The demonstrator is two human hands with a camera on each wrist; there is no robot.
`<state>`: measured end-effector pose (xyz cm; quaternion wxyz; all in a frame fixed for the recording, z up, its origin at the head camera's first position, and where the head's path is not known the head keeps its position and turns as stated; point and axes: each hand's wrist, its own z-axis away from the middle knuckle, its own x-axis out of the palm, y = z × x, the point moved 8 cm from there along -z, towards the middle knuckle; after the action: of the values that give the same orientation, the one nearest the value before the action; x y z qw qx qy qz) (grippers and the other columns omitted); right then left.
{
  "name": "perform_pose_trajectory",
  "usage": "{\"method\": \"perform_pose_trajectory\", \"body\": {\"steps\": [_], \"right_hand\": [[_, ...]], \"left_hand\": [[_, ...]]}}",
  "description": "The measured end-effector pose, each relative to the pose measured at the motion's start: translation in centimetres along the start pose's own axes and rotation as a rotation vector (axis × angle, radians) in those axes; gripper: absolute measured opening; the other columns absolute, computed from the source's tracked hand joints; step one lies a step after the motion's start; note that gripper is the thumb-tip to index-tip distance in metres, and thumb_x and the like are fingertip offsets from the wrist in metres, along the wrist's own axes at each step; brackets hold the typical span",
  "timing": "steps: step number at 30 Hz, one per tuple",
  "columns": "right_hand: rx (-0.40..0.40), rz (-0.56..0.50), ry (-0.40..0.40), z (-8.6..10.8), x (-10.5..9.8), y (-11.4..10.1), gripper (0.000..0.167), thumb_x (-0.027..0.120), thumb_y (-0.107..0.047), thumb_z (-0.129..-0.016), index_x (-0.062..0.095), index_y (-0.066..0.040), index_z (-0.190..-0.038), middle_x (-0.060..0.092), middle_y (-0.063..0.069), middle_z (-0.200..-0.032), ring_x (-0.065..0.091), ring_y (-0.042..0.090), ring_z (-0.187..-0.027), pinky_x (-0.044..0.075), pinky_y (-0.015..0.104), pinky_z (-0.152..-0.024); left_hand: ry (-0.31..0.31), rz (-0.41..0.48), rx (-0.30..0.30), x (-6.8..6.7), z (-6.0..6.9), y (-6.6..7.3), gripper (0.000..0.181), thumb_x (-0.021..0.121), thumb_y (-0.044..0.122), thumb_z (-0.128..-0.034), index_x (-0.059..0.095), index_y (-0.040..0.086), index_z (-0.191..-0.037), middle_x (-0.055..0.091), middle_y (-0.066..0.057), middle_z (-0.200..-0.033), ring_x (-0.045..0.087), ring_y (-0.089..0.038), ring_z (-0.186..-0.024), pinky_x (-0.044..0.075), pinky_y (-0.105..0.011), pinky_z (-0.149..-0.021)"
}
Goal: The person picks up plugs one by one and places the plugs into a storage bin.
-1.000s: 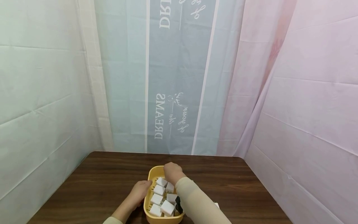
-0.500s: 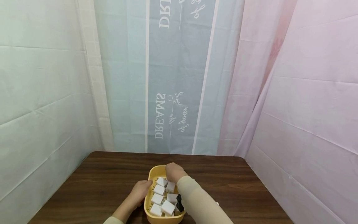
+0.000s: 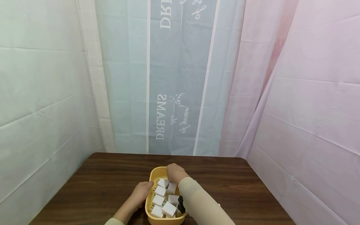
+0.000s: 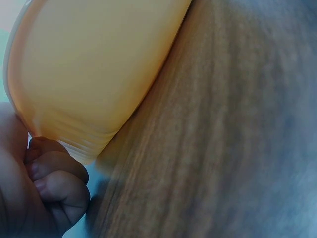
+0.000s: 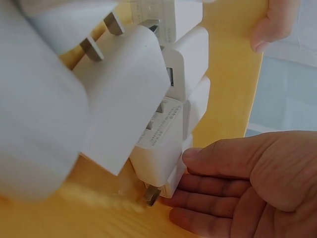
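Observation:
A yellow plastic basket [image 3: 156, 172] stands on the table, holding several white charger plugs [image 3: 160, 191] with metal prongs. My left hand [image 3: 140, 192] grips the basket's left side, thumb over the rim and fingers curled underneath it; in the left wrist view these fingers [image 4: 62, 186] lie against the basket's outside. Reaching into the far right part of the basket, my right hand [image 3: 175, 173] pinches a white charger plug [image 5: 177, 173] between thumb and fingers, as the right wrist view shows. Other plugs press close against that one and partly hide it.
The dark wooden table [image 3: 225, 178] reaches back to a hanging printed curtain [image 3: 174, 78], with pale cloth on both sides. A small white thing [image 3: 219, 204] peeks out beyond the right sleeve [image 3: 201, 200]. A black object [image 3: 181, 204] sits by the right wrist.
My right hand has shifted very slightly to the right inside the basket. The left hand and the plugs stay almost where they were.

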<state>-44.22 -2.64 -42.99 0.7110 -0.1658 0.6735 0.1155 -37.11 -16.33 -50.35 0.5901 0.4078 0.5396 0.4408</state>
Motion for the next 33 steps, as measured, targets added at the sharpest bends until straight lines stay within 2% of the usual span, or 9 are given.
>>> {"method": "perform_pose_trajectory", "body": {"steps": [6,15,21,26,30,33], "right_hand": [[0.001,0.014,0.005,0.0,-0.5,0.1,0.009,0.068,-0.005,-0.094,0.069,-0.011,-0.087,0.058,0.0,-0.077,0.045,0.015,-0.065,0.041,0.031,-0.057],[-0.002,-0.061,-0.018,0.2,-0.8,0.6,0.014,0.07,-0.006,-0.093,0.065,-0.012,-0.081,0.048,0.001,-0.068,0.038,0.015,-0.059,0.034,0.031,-0.052],[-0.008,-0.145,-0.037,0.5,-0.8,0.9,0.027,0.071,-0.003,-0.091,0.057,-0.013,-0.07,0.033,-0.001,-0.062,0.033,0.016,-0.052,0.031,0.031,-0.048],[-0.031,-0.152,-0.034,0.8,-1.2,0.8,0.039,0.071,-0.003,-0.089,0.046,-0.016,-0.063,0.027,-0.003,-0.057,0.03,0.014,-0.049,0.03,0.03,-0.047],[-0.048,-0.14,-0.019,1.0,-1.6,0.8,0.046,0.072,-0.005,-0.089,0.039,-0.018,-0.061,0.022,-0.005,-0.056,0.023,0.013,-0.049,0.027,0.03,-0.048],[-0.05,-0.141,-0.018,1.0,-1.7,1.1,0.045,0.074,-0.008,-0.089,0.04,-0.019,-0.061,0.022,-0.005,-0.057,0.021,0.013,-0.051,0.025,0.03,-0.049]], "left_hand": [[-0.007,0.003,0.02,0.1,0.0,0.1,0.046,0.042,0.035,-0.1066,0.069,0.002,-0.091,0.066,-0.003,-0.062,0.052,-0.008,-0.044,0.039,-0.023,-0.038],[-0.007,-0.002,0.016,0.0,-0.2,-0.1,0.046,0.041,0.035,-0.1065,0.07,0.002,-0.093,0.068,-0.004,-0.064,0.055,-0.008,-0.046,0.041,-0.023,-0.039],[0.007,-0.002,0.015,-0.1,-0.2,-0.2,0.045,0.042,0.035,-0.1065,0.07,0.002,-0.093,0.068,-0.004,-0.065,0.056,-0.009,-0.046,0.041,-0.024,-0.039],[-0.004,0.008,0.018,0.0,-0.1,-0.2,0.045,0.042,0.034,-0.1068,0.07,0.001,-0.096,0.07,-0.004,-0.069,0.061,-0.01,-0.052,0.046,-0.025,-0.043],[-0.006,0.009,0.019,0.0,-0.1,-0.2,0.045,0.042,0.035,-0.1065,0.07,0.002,-0.095,0.066,-0.002,-0.063,0.052,-0.008,-0.045,0.039,-0.023,-0.038],[-0.006,0.004,0.017,0.1,-0.3,-0.3,0.044,0.042,0.036,-0.1059,0.069,0.003,-0.092,0.062,-0.001,-0.058,0.044,-0.007,-0.039,0.034,-0.022,-0.035]]}}
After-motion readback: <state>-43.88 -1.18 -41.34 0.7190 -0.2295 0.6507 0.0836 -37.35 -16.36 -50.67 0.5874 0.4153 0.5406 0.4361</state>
